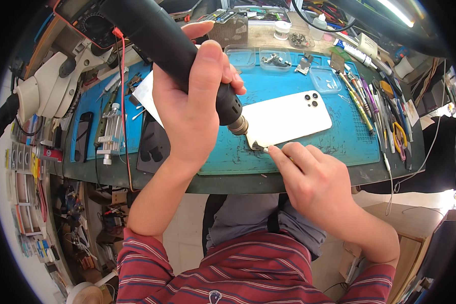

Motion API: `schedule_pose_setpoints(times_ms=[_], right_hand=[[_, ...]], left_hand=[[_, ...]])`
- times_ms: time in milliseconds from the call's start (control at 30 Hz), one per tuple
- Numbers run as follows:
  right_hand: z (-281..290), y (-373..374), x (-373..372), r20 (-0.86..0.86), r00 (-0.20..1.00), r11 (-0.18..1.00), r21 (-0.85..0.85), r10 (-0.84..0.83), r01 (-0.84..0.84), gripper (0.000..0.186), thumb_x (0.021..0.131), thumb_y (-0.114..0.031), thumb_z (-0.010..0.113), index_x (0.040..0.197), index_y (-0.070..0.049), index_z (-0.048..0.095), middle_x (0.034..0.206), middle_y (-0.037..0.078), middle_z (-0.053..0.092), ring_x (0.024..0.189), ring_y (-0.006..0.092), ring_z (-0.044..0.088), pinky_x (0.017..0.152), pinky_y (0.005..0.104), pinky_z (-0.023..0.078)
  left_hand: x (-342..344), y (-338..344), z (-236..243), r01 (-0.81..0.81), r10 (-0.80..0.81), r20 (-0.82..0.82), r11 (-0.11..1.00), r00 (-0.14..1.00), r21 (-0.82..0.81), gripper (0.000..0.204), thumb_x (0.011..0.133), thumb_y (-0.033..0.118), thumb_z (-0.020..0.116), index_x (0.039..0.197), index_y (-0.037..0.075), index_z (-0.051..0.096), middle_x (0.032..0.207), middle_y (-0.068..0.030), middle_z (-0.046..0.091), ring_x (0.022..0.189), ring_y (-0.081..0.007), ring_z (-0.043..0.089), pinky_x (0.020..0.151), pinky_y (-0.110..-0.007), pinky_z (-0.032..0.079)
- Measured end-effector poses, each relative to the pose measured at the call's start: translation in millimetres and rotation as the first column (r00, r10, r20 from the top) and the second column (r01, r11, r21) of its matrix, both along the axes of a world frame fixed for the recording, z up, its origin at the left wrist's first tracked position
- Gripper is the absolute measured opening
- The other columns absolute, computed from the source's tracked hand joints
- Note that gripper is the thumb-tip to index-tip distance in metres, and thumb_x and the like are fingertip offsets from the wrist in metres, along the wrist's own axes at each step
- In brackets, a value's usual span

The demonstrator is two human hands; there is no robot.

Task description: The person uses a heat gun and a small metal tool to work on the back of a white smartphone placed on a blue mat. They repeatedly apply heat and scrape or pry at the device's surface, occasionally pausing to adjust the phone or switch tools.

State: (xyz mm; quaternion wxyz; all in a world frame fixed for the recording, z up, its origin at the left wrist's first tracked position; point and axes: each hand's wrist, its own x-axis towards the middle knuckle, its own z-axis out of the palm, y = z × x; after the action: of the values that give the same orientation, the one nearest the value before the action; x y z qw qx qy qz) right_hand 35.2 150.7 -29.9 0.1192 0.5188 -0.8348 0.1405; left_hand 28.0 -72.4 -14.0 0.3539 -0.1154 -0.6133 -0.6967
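Observation:
My left hand [192, 101] is wrapped around a long black hot air gun [157, 40], whose metal nozzle [238, 126] points down at the lower left end of a white phone [286, 119] with three camera lenses. The phone lies back up on a blue work mat [349, 142]. My right hand [314, 182] pinches a slim metal tool [258, 147], its dark tip at the phone's lower left corner. A white sheet [144, 93] is partly hidden behind my left hand.
A microscope [50, 91] and metal clamp [109, 134] stand left, near dark phone parts [154, 149]. Clear trays [325, 80] with small parts line the mat's back. Pens, tweezers and pliers [399, 139] crowd the right, with cables. A multimeter [91, 28] sits back left.

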Motion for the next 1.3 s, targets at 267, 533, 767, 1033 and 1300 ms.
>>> schedule_pose_setpoints(times_ms=[267,533,767,1033,1300], right_hand=[[5.4,-3.8,4.1,-0.018,1.000,1.000,0.012,-0.024,0.024,0.037,0.080,-0.006,0.067,0.115,0.003,0.070,0.091,0.004,0.057,0.076,0.0170,0.056,0.059,0.0298,0.047],[9.0,-5.3,4.2,0.002,1.000,0.999,0.027,-0.020,0.020,0.036,0.080,-0.006,0.067,0.114,0.003,0.070,0.090,0.004,0.057,0.076,0.0170,0.058,0.059,0.0299,0.048],[9.7,-4.0,2.1,0.019,1.000,0.999,0.040,-0.013,0.012,0.036,0.080,-0.006,0.067,0.114,0.004,0.068,0.090,0.005,0.057,0.076,0.0171,0.060,0.059,0.0301,0.051],[8.5,-4.2,6.7,0.137,0.989,0.997,0.051,-0.063,0.057,0.042,0.078,0.002,0.064,0.119,0.000,0.070,0.095,0.005,0.060,0.077,0.0213,0.062,0.062,0.0349,0.052],[5.6,-3.5,4.8,0.026,0.999,0.999,0.032,-0.019,0.018,0.036,0.080,-0.006,0.068,0.114,0.005,0.068,0.090,0.006,0.057,0.075,0.0174,0.061,0.058,0.0309,0.053]], left_hand=[[0.8,1.8,-0.2,0.011,-0.011,-0.010,1.000,1.000,-0.013,0.038,0.108,0.023,0.052,0.135,-0.004,0.046,0.081,-0.0044,0.055,0.072,-0.0151,0.059,0.066,-0.033,0.054],[4.3,4.7,0.5,0.027,-0.027,0.003,1.000,1.000,-0.003,0.038,0.108,0.023,0.051,0.135,-0.003,0.045,0.080,-0.0046,0.055,0.071,-0.0154,0.058,0.065,-0.034,0.053],[6.8,6.7,0.9,0.025,-0.025,0.032,1.000,0.999,-0.016,0.038,0.108,0.023,0.051,0.135,-0.004,0.045,0.080,-0.0046,0.054,0.072,-0.0153,0.058,0.065,-0.034,0.054],[7.6,7.8,-0.9,0.011,-0.012,0.044,1.000,0.999,0.004,0.039,0.108,0.025,0.052,0.135,-0.002,0.044,0.081,-0.0042,0.055,0.072,-0.0152,0.058,0.066,-0.034,0.054],[6.9,6.6,-2.3,0.015,-0.015,0.023,1.000,1.000,0.000,0.038,0.108,0.025,0.052,0.135,-0.001,0.045,0.081,-0.0037,0.054,0.072,-0.0148,0.058,0.066,-0.033,0.053]])
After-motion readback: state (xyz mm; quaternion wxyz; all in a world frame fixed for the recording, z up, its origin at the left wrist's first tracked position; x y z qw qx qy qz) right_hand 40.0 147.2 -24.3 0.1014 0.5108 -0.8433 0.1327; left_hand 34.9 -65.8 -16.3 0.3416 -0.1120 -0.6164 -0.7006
